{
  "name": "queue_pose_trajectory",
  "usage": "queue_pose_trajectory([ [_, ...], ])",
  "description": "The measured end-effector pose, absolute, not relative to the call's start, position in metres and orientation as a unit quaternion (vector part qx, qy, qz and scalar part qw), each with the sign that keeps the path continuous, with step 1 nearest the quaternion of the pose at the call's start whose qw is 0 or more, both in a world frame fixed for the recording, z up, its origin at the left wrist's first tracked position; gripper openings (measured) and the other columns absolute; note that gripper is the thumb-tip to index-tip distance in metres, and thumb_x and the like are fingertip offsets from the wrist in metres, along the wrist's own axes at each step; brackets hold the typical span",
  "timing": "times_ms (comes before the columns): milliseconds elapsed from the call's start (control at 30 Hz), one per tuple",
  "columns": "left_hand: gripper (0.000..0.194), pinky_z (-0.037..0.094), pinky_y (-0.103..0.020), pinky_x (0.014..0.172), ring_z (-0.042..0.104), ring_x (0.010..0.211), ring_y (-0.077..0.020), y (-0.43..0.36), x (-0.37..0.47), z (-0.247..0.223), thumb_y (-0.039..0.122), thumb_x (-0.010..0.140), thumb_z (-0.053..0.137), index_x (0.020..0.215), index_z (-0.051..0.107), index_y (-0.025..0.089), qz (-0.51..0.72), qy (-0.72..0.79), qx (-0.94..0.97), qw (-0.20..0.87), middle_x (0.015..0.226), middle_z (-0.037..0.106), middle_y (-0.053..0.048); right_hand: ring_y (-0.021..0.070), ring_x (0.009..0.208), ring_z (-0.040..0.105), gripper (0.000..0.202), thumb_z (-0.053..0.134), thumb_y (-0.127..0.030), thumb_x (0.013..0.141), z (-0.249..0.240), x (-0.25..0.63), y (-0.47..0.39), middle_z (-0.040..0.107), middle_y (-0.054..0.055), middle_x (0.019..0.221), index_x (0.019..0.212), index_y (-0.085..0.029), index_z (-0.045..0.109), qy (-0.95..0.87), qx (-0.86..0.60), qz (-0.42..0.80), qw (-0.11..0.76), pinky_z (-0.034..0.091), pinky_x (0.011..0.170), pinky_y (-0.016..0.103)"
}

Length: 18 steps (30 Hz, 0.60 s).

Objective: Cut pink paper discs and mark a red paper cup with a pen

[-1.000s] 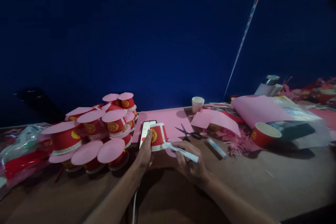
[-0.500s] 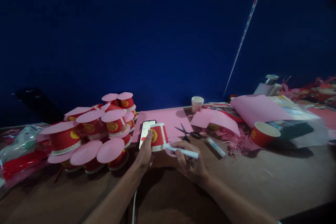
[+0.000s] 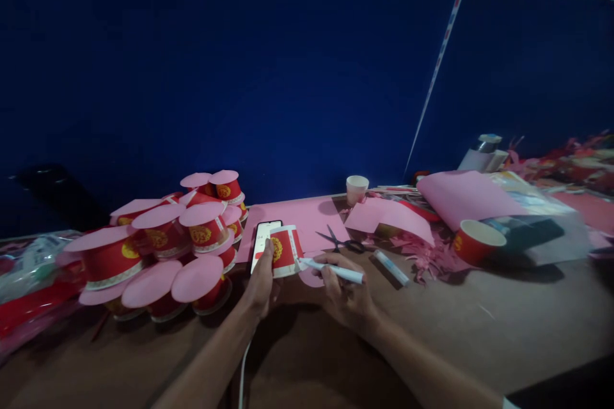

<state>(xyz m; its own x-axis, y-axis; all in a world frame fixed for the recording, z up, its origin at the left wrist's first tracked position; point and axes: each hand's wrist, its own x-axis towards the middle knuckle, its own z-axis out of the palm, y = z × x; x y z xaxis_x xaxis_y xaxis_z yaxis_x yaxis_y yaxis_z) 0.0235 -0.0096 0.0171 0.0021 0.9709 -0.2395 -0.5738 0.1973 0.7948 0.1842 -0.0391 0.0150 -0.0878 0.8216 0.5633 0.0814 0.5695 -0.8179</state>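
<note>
My left hand (image 3: 260, 281) grips a small red paper cup (image 3: 286, 250) with a gold emblem and a pale strip down its side. Pinched in my right hand (image 3: 346, 291) is a white marker-like pen (image 3: 340, 270), its tip touching or almost touching the cup's lower right edge. Behind the cup a phone (image 3: 261, 243) with a lit screen lies partly covered. A pink paper disc (image 3: 311, 278) shows beneath the pen. Open scissors (image 3: 339, 243) rest just beyond my right hand, and a capped white tube (image 3: 391, 268) lies to their right.
Left, several red cups topped with pink discs (image 3: 152, 282) are stacked close together beside plastic bags (image 3: 36, 287). Pink sheets (image 3: 295, 214), a pale cup (image 3: 357, 190), shredded pink paper (image 3: 425, 259) and another red cup (image 3: 477, 244) lie across the table. A blue partition (image 3: 240, 77) stands behind.
The view has shifted slightly, so most things sit a little further left. Both hands keep their hold, and the cup looks slightly turned or tilted beside the pen tip.
</note>
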Motion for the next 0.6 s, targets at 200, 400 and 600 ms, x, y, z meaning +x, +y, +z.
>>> queue_pose_trajectory([
  [200,0.037,0.054,-0.028,0.070,0.067,0.075,-0.0166,-0.007,0.023,0.013,0.042,0.081,0.053,0.106,0.058,0.016,0.607,0.379,0.256,0.650,0.089,0.070,-0.005,0.0159,0.072,0.064,0.015,0.049,-0.022,0.086,0.015,0.184,-0.040,0.064,0.007,0.085,0.091,-0.017,0.061,-0.679,-0.331,0.330,0.566,0.054,0.066,0.026],
  [400,0.038,0.055,-0.029,0.069,0.068,0.073,-0.0177,-0.010,0.023,0.015,0.045,0.080,0.053,0.105,0.059,0.015,0.591,0.386,0.242,0.666,0.086,0.071,-0.006,0.0144,0.068,0.062,0.017,0.046,-0.026,0.088,0.024,0.183,-0.041,0.063,0.004,0.075,0.089,-0.018,0.061,-0.634,-0.335,0.359,0.597,0.054,0.059,0.023],
  [600,0.042,0.054,-0.030,0.073,0.068,0.076,-0.0185,-0.010,0.023,0.019,0.046,0.082,0.050,0.109,0.057,0.015,0.580,0.372,0.239,0.684,0.091,0.070,-0.008,0.0155,0.069,0.063,0.017,0.048,-0.027,0.086,0.023,0.183,-0.040,0.064,0.005,0.078,0.086,-0.017,0.062,-0.633,-0.316,0.377,0.597,0.054,0.060,0.026],
])
